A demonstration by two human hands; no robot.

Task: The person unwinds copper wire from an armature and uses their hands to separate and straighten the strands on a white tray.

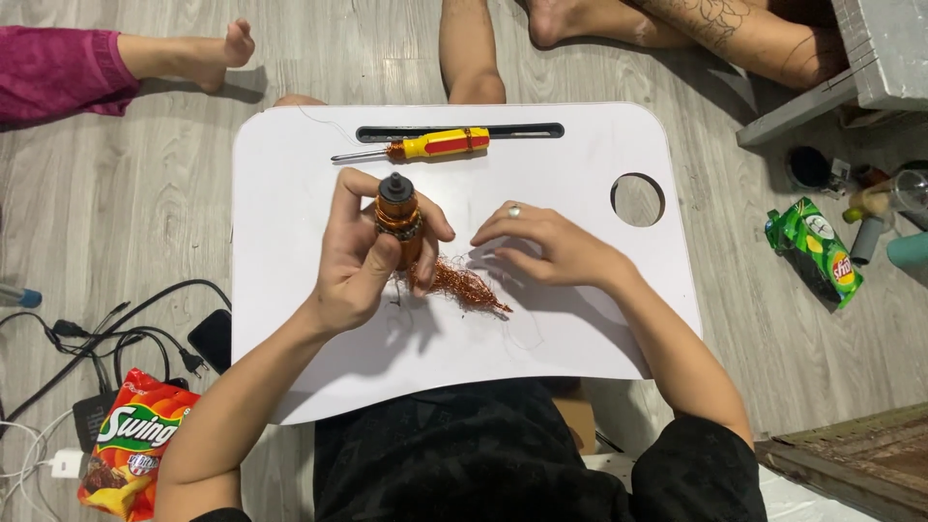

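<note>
We see the left hand (362,261) closed around a small motor rotor (398,217), held upright above the white lap table (290,193). The right hand (546,246) rests on the table, fingers pinching thin copper wire (464,283) that lies tangled between both hands. A yellow screwdriver (425,147) lies near the far edge.

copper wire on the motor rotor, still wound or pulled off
Partly pulled off: a loose copper wire tangle lies on the white tray, below the rotor.
</note>
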